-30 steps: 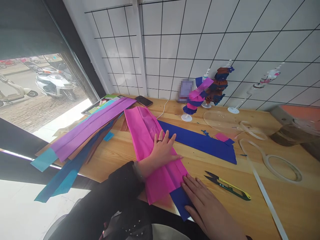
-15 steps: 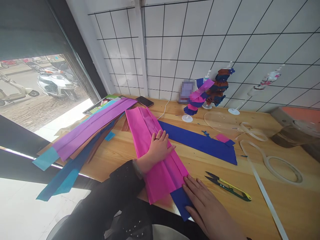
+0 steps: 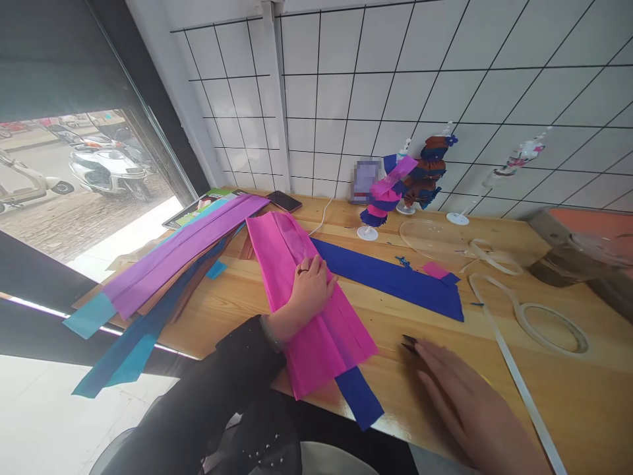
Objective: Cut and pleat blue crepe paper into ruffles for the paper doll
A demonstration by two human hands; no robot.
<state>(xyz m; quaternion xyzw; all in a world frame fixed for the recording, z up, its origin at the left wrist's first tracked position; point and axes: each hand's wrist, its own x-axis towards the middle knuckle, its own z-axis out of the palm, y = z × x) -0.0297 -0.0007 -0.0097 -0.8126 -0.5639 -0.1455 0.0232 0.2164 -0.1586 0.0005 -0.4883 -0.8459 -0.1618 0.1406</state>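
Note:
Pink sheets (image 3: 316, 349) lie in a long layered stack at the middle of the table. My left hand (image 3: 310, 290) rests on the stack with its fingers bent against the surface, pressing it rather than gripping it. A dark blue strip (image 3: 361, 399) sticks out from under the near end of the stack. Over the snips (image 3: 408, 343) at the right is my right hand (image 3: 455, 396), slightly blurred, its fingers apart and covering most of the tool. Only the dark blade tips show; whether the fingers touch the handles is hidden.
A wide blue strip (image 3: 395, 280) lies behind. Purple strips (image 3: 188, 254) and blue ones are at the left, near a phone (image 3: 284, 201). Small dressed figures (image 3: 386, 198) stand at the wall. A tape roll (image 3: 554, 330) and a white strip (image 3: 519, 389) lie at the right.
My right hand has left the near edge of the pink stack and moved right, over the snips. My left hand has stayed on the stack, its fingers drawn slightly closer together.

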